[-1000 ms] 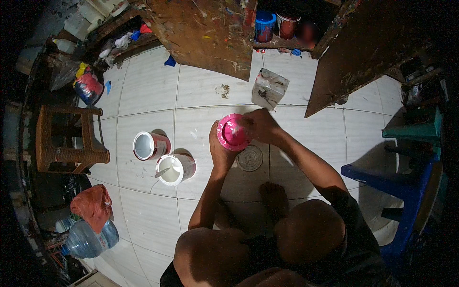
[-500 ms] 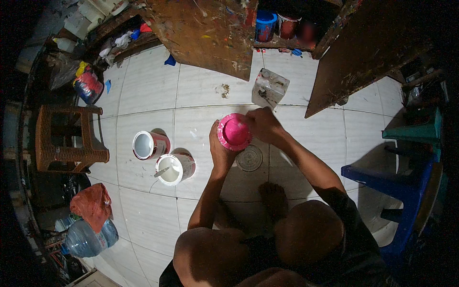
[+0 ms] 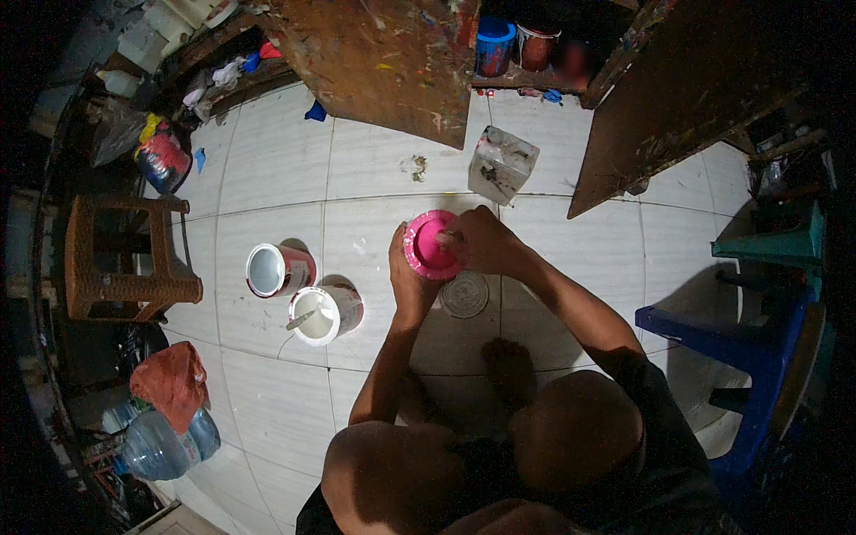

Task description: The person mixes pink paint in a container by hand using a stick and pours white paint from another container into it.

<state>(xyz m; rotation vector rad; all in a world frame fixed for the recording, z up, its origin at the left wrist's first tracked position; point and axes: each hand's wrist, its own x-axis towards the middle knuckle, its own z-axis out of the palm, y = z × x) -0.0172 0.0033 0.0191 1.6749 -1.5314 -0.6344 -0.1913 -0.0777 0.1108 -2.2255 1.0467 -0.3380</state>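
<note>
Pink paint can (image 3: 430, 245) held off the tiled floor (image 3: 276, 169) between both hands, in front of the squatting person.

The left hand (image 3: 408, 272) is wrapped around the can's near side, gripping it. The right hand (image 3: 477, 242) is closed at the can's rim, fingers clenched on a small item too hidden to identify. A round clear lid (image 3: 465, 294) lies on the floor just below the hands. To the left stand two open cans: a red-sided one (image 3: 279, 269) and a white one (image 3: 325, 314) with a stick in it, near each other. A wicker stool (image 3: 120, 259) stands well apart at far left.
</note>
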